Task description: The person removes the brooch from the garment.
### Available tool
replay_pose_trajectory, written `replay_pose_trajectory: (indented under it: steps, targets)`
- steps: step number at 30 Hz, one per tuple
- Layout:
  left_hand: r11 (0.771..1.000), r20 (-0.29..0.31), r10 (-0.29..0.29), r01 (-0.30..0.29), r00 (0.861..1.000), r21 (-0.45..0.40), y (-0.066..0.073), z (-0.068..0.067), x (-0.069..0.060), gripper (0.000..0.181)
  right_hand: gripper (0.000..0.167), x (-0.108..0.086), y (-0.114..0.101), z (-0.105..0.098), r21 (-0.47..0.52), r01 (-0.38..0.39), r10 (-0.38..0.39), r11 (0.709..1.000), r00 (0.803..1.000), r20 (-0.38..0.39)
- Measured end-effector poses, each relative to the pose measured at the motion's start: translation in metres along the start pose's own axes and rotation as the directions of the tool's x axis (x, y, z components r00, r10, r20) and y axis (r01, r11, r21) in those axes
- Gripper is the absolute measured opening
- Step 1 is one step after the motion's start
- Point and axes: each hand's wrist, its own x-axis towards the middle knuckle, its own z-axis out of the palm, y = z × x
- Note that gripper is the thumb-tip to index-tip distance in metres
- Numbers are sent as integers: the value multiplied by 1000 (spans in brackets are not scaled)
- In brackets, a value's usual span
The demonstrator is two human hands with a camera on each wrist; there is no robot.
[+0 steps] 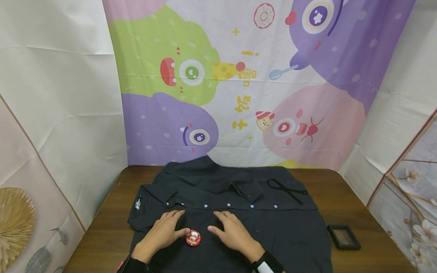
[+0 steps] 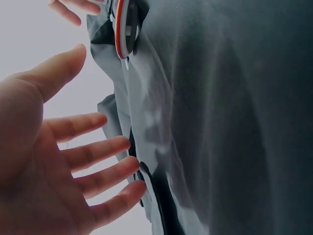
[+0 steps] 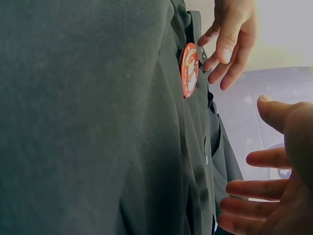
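A dark button-up shirt (image 1: 290, 231) lies spread over the table, its row of pale buttons running across the middle. On the shirt sits a round red badge (image 1: 193, 238) with a cartoon picture; its edge shows in the left wrist view as a red-rimmed disc (image 2: 122, 29). My left hand (image 1: 165, 231) is just left of the badge, fingers spread, thumb tip close to its rim; whether they touch I cannot tell. To the badge's right, my right hand (image 1: 233, 233) is held with fingers extended, apart from it. Neither hand grips anything.
The brown wooden table (image 1: 372, 227) has rounded far corners. A small black frame (image 1: 344, 237) lies on it, right of the shirt. A thin black cord (image 1: 288, 189) rests on the shirt's upper right. A cartoon-printed cloth (image 1: 232, 83) hangs behind the table.
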Motion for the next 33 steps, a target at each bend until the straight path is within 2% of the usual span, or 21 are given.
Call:
replay_pose_trajectory:
  steps: [9,20,33]
  targets:
    - [1000,23,26,-26,999,1,1,1,2,64,58,1,0,2,9,-5,4,1000,999,37]
    - [1000,70,1,0,998,-19,0,2,2,65,56,2,-6,6,4,32,-32,999,998,50]
    - [999,64,32,-31,997,-20,-3,2,-1,65,55,2,-10,9,7,32,-33,999,996,85]
